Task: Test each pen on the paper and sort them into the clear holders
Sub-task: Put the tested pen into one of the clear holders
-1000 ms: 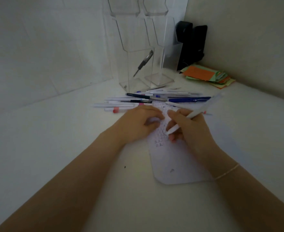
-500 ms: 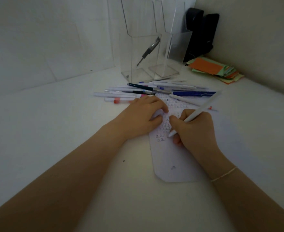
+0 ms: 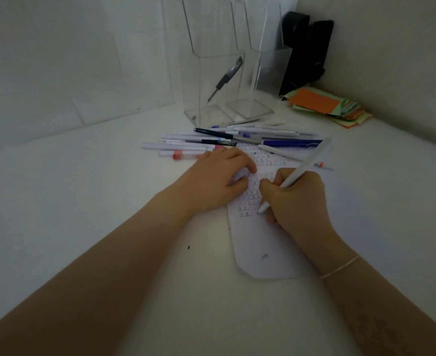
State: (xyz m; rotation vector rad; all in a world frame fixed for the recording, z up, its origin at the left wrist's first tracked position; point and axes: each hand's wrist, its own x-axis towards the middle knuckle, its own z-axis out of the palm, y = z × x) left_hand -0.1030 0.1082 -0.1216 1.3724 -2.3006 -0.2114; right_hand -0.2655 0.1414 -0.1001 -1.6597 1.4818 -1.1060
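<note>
A white pen (image 3: 298, 176) is gripped in the right hand (image 3: 296, 199), its fingers curled round the barrel, and the tip is set on the paper (image 3: 260, 242) beside the lowest rows of small test marks. The paper is pressed flat by the left hand (image 3: 218, 179), whose fingers are bent loosely with the tips on the sheet and nothing grasped. A thin bracelet (image 3: 340, 267) is worn on the right wrist.

Just beyond the paper's far edge a pile of pens (image 3: 227, 141) is spread across the white table (image 3: 83, 201), white, blue and black barrels lying mostly crosswise; one blue pen (image 3: 291, 143) and one white pen touch the sheet's upper end. Behind the pile, further from the paper, two clear holders are stood side by side. In the left holder (image 3: 211, 73) a single dark pen (image 3: 226, 78) is leaned diagonally. Whether anything is held in the right holder (image 3: 265, 73) cannot be told. Beyond the paper's far right corner a stack of orange and green notes (image 3: 325, 105) is laid, with a black object (image 3: 307, 47) behind it against the wall.
</note>
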